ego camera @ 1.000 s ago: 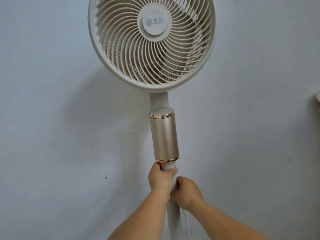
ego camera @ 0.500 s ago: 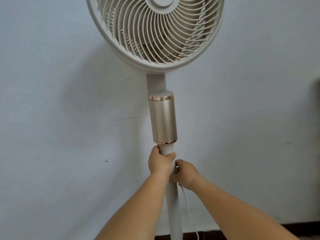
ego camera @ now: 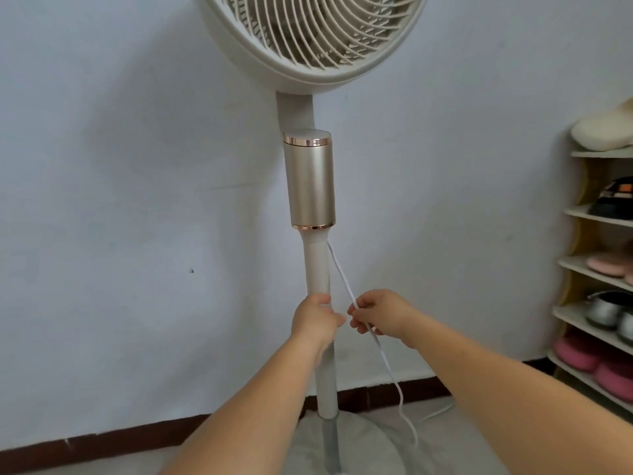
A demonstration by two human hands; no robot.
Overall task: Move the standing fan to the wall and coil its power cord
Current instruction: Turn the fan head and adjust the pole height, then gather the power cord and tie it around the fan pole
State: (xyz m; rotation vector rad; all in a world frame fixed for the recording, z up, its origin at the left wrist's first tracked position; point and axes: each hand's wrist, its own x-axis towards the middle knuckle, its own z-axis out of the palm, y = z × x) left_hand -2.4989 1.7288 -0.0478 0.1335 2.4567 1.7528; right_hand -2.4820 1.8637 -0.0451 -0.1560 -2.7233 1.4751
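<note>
The cream standing fan (ego camera: 310, 180) stands close against the pale wall (ego camera: 120, 200), with a gold cylinder below its round grille. My left hand (ego camera: 315, 320) grips the white pole (ego camera: 318, 265) under the cylinder. My right hand (ego camera: 378, 315) pinches the thin white power cord (ego camera: 340, 274), which runs taut from just under the cylinder down to my fingers. Below my right hand the cord hangs slack toward the fan's round base (ego camera: 445, 450) and trails off along the floor to the right.
A shoe rack (ego camera: 582, 262) with several pairs of shoes and slippers stands against the wall at the right. A dark skirting board (ego camera: 102, 437) runs along the foot of the wall.
Both hands have slid down the pole. My right hand has let go of the pole and taken the cord, pulling it away to the right. The view has tilted down, revealing base, floor and shoe rack.
</note>
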